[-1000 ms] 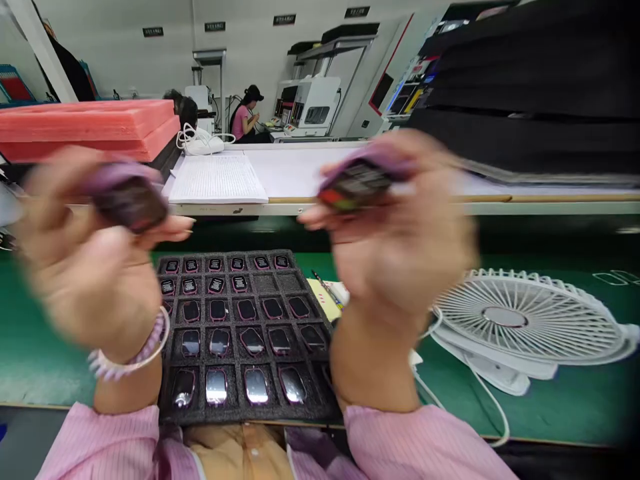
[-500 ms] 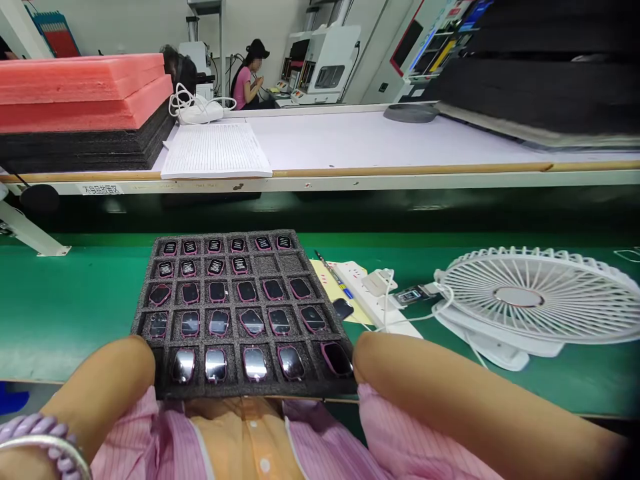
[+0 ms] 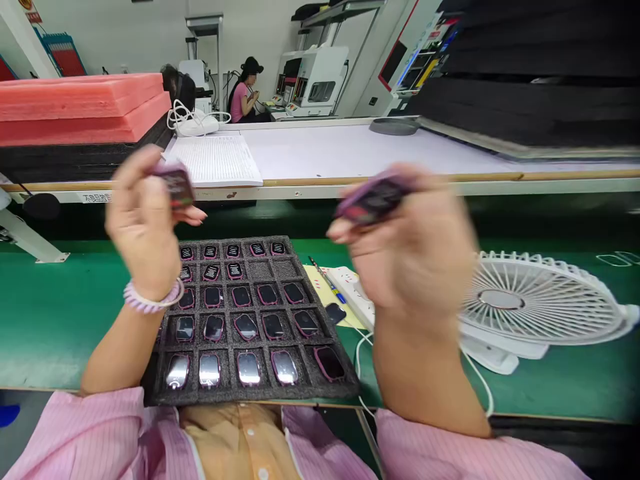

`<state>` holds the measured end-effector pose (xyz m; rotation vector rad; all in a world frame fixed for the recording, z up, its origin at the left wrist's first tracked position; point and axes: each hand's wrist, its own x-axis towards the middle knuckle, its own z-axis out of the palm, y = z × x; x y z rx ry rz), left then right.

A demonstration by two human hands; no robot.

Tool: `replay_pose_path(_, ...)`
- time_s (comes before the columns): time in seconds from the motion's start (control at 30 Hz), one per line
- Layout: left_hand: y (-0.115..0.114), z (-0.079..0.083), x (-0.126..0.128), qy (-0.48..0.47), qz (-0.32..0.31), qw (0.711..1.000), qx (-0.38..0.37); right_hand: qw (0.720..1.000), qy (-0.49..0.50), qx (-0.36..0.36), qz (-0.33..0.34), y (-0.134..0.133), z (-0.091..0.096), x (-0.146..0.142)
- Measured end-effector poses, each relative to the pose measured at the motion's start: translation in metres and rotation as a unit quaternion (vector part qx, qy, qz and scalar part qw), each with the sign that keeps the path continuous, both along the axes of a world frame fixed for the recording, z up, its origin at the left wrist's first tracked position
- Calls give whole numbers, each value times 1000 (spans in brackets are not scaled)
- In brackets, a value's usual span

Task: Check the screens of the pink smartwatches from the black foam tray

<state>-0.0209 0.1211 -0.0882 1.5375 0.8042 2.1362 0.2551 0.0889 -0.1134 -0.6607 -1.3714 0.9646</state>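
My left hand (image 3: pixel 143 223) is raised above the left side of a black foam tray (image 3: pixel 305 383), its fingers pinched on a small dark watch body with a purple rim (image 3: pixel 175 183). My right hand (image 3: pixel 413 250), blurred by motion, is up at the right of the tray and grips a second purple-rimmed watch body (image 3: pixel 373 199). The tray lies on the green belt in front of me, and most of its pockets hold the same dark watch bodies (image 3: pixel 249 368).
A white fan (image 3: pixel 540 303) lies flat on the green belt (image 3: pixel 45 320) at the right, with a white power strip (image 3: pixel 350 283), cables and a yellow note beside the tray. Behind are a white bench with a lined sheet (image 3: pixel 215 160), pink and black foam stacks (image 3: pixel 75 110), and a seated person (image 3: pixel 245 97).
Half a second ago both hands were out of view near my head, only forearms showing. They have come back down in front, each still gripping a watch body. One more tray pocket is filled.
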Motion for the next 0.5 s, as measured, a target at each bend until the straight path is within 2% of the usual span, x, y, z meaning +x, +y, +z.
replay_pose_path(0.03, 8, -10, 8, 9, -27, 999, -17, 999, 18, -27, 15, 10, -4, -6)
replay_pose_path(0.07, 17, -21, 17, 51, -80, 992, -78, 997, 22, -68, 30, 21, -12, -12)
replay_pose_path(0.1, 25, -35, 26, 97, -126, 974, -164, 991, 2, -127, 49, 31, -25, -17)
replay_pose_path(0.17, 38, -63, 45, 185, -175, 918, -304, 979, -20, -200, 31, 48, -57, -21)
replay_pose_path(0.23, 46, -88, 60, 287, -196, 857, -380, 971, -35, -237, 16, 60, -88, -17)
replay_pose_path(0.33, 53, -115, 75, 373, -204, 811, -402, 961, -40, -271, 29, 66, -115, -2)
replay_pose_path(0.43, 60, -130, 80, 455, -177, 788, -375, 956, -40, -287, 49, 66, -124, 14)
replay_pose_path(0.5, 64, -135, 81, 511, -154, 771, -346, 958, -70, -269, 63, 66, -127, 21)
